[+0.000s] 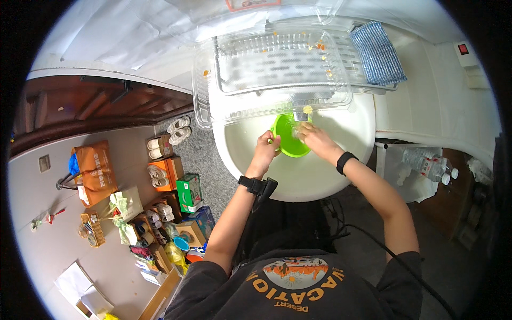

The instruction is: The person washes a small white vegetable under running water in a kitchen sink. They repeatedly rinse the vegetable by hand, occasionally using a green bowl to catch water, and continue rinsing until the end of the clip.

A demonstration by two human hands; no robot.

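A green plastic cup or small bucket (293, 140) is over the white washbasin (304, 184), its open mouth turned up toward me. My left hand (267, 149) grips its left rim, thumb over the edge. Under the faucet (301, 116), my right hand (312, 136) reaches to the right side of the green vessel, its fingers at the mouth. Something pale and blurred, perhaps water or a small item, shows at those fingertips; I cannot tell which. A clear plastic tray (276, 60) with orange and yellow food scraps lies over the back of the basin, partly above the faucet.
A grey slotted rack (344, 52) is under the tray, with a blue woven scrubbing pad (378, 54) at its right. Plastic bottles (430, 166) lie in a white bin (390, 180) at right. Shoes and boxes (190, 192) line the left wall. A black cable (384, 244) runs beside my right arm.
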